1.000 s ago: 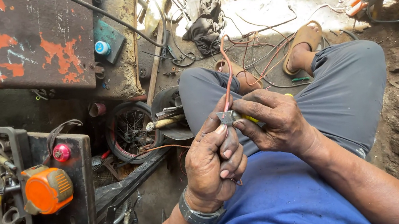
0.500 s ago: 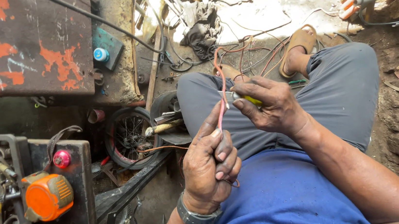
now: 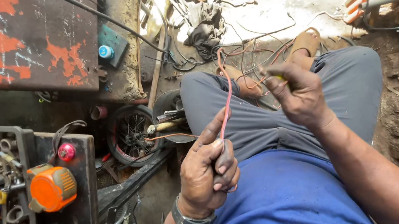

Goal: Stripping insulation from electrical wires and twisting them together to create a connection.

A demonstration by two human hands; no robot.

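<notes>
Far out to the left of my left hand I see an orange round-capped device (image 3: 51, 188) on a dark metal frame (image 3: 66, 198), with a small red knob (image 3: 66, 152) just above it; between that frame and my left hand lies a spoked wheel (image 3: 131, 133). My left hand (image 3: 210, 172) is curled closed, thumb and forefinger pinching a red wire (image 3: 228, 97) that rises straight up from the fingertips; a dark wristband (image 3: 190, 221) sits on its wrist. The wire climbs above that hand, then bends over toward the tangle of loose wires (image 3: 252, 53) on the ground beyond my knees. Up and to the right, well apart from the left hand, my right hand (image 3: 300, 95) is closed in a loose fist around a small yellow-green tool (image 3: 279, 77); only the tool's tip shows, so I cannot tell its kind. A sandal (image 3: 306, 43) lies just beyond that hand.
</notes>
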